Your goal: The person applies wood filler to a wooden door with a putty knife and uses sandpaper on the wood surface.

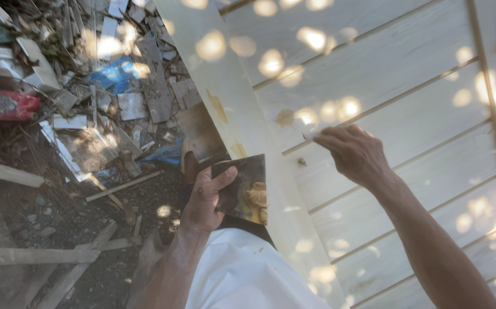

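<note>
I see open room over the pale slatted panel (408, 74), upper right. Left of its frame edge, rubble and scrap boards (105, 97) crowd the ground; passage there looks tight.

the slatted panel (385, 74) fills the right side and runs from the top down to the bottom edge, its slats lying side by side with narrow gaps between. the right hand (353, 151) rests on the panel near its left frame board, with a thin blade (311, 136), it seems, under the fingers. the left hand (205, 197) is left of the panel's edge, holding a flat plate (242, 186) with a lump of putty (256, 194) on it. smears of putty sit on the frame board above. on the ground to the left lies a heap of scrap boards (116, 86), with loose planks (30, 254) nearer.
</note>
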